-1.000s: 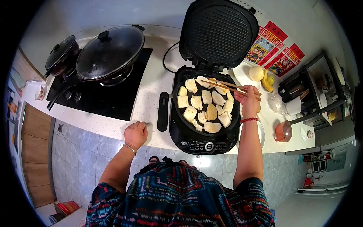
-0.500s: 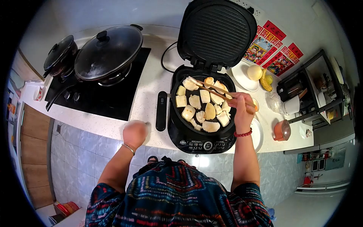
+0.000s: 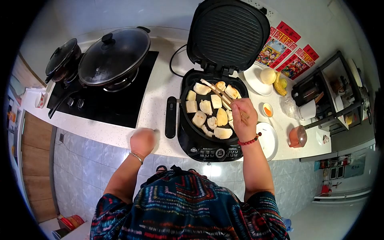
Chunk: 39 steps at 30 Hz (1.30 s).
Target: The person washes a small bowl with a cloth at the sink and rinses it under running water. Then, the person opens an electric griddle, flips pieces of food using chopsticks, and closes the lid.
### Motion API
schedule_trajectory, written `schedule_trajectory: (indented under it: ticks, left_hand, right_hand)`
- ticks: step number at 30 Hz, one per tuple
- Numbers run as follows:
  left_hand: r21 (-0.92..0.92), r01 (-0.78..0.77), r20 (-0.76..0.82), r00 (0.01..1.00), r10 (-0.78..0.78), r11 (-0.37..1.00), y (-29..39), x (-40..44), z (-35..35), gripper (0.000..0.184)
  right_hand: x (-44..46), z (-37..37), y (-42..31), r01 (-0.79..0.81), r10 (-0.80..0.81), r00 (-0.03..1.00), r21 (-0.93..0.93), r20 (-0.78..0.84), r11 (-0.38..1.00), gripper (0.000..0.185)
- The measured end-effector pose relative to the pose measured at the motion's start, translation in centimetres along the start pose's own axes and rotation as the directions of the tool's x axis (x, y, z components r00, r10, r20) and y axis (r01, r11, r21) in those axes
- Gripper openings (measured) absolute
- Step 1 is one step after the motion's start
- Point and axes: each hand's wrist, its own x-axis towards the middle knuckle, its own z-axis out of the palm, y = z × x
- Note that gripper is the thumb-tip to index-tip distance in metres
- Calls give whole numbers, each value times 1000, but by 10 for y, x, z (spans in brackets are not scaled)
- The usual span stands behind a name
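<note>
Right hand (image 3: 245, 114): fingers closed on a pair of slim, light-brown chopsticks (image 3: 216, 90), held at a slant over the round, dark cooking plate (image 3: 185, 119) of a black electric griddle (image 3: 191, 145). The tips lie near a pale piece at the rear left; contact cannot be confirmed. A string of red beads (image 3: 249, 141) circles the wrist.

Left hand (image 3: 143, 141): located at the front edge of the speckled white countertop (image 3: 160, 86), well apart from the right hand. It is blurred, so finger position cannot be told. A thin, silver-toned bangle (image 3: 137, 157) sits on the wrist.

Contents: flat, cream-coloured food pieces (image 3: 216, 101) lie spread over the cooking plate, some squarish, some rounded or folded (a few show golden-brown surfaces).

Upper section: the ridged black griddle lid (image 3: 229, 34) stands open behind the cooking plate. A straight black side handle (image 3: 171, 118) is at the left.

Adjacent items: a shallow white plate (image 3: 269, 141) lies beside the griddle, with a small white bowl (image 3: 267, 110) behind it holding something orange. At the left, a wide black wok (image 3: 114, 60) with a domed transparent lid occupies the glossy black cooktop (image 3: 110, 107).
</note>
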Motion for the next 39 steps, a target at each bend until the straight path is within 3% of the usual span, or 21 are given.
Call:
schedule_trajectory:
  ticks: [1, 2, 5, 7, 18, 25, 29, 31, 34, 36, 39]
  left_hand:
    - [-2, 6, -24, 1000, -6, 1000, -1, -1, 2, 28]
    - [-5, 7, -24, 1000, -7, 1000, -3, -2, 5, 28]
    - [-44, -17, -69, 998, 14, 999, -8, -4, 10, 26]
    - [-60, -27, -33, 999, 25, 998, -7, -4, 6, 4]
    - [-17, -14, 26, 1000, 14, 1000, 1, 1, -4, 7]
    - [29, -25, 66, 998, 23, 999, -6, -1, 8, 5]
    - [25, -14, 86, 996, 12, 1000, -7, -1, 7, 5]
    - [-50, 15, -59, 998, -18, 999, -7, -3, 9, 24]
    - [-62, -14, -71, 997, 9, 998, -7, -2, 7, 16]
    - [-25, 3, -1, 1000, -3, 1000, -3, -1, 1, 14]
    - [-5, 14, 51, 999, -13, 1000, 0, 1, -2, 15]
  right_hand:
    - [1, 0, -4, 1, -1, 1000, 0, 2, 1000, 5]
    - [2, -1, -7, 27, -27, 1000, -31, 15, 999, 6]
    - [4, 4, -10, 75, -70, 996, -86, 54, 993, 8]
    - [6, 10, -12, 114, -105, 989, -92, 101, 989, 8]
    - [7, 11, -42, 158, -116, 968, -186, 221, 970, 6]
    - [13, -6, -37, -43, 43, 997, -3, 62, 999, 5]
    - [15, -4, -25, -79, 80, 997, 57, -8, 995, 3]
    - [11, 3, -10, -114, 114, 993, 63, 13, 991, 3]
    - [8, 3, -2, -147, 148, 989, 100, -2, 984, 7]
    - [5, -3, 4, -318, 356, 932, 325, -65, 891, 13]
    - [8, -13, 7, -399, 507, 860, 546, -55, 736, 21]
